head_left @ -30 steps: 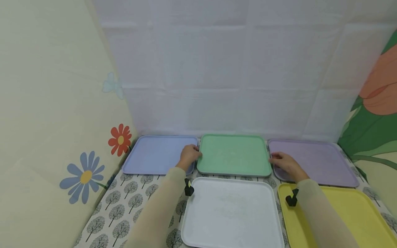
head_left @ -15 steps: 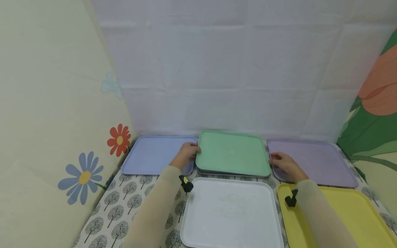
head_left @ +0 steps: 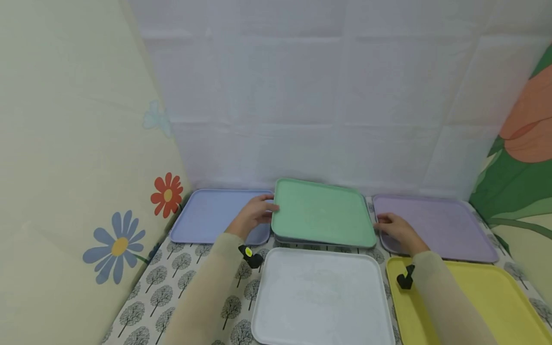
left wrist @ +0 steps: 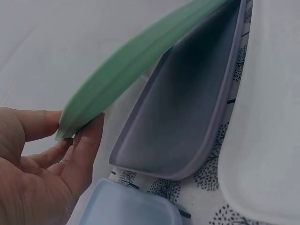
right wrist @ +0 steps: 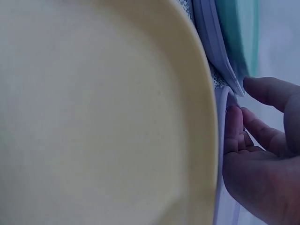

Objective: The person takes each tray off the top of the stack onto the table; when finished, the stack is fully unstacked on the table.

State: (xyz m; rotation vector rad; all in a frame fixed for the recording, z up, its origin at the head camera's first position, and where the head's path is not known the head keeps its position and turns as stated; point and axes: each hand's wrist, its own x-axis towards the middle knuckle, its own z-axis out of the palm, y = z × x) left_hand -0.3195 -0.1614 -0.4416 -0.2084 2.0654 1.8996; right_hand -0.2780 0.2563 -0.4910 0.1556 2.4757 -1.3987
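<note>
Pinched between the thumb and fingers of my left hand point(head_left: 254, 214), the left edge of a green tray point(head_left: 323, 211) stands raised. The tray slopes down to the right. Under it the left wrist view shows a greyish-purple tray point(left wrist: 178, 117), mostly covered in the head view. My right hand point(head_left: 398, 230) holds the green tray's lower right edge, its thumb tip point(right wrist: 255, 84) right at the corner where the two stacked trays meet. Its other fingers curl below, over the rim of the light purple tray point(head_left: 440, 225).
A blue tray point(head_left: 220, 215) lies at the back left. In front are a white tray point(head_left: 323, 297) and, under my right forearm, a yellow tray point(head_left: 483, 292). The cloth point(head_left: 161, 294) has a tree print. A white sheet point(head_left: 319, 96) hangs close behind the back row.
My left hand has lifted the green tray's left side from nearly flat, so it tilts and shows the tray below. The left wrist has shifted left and turned; the right hand has stayed in place.
</note>
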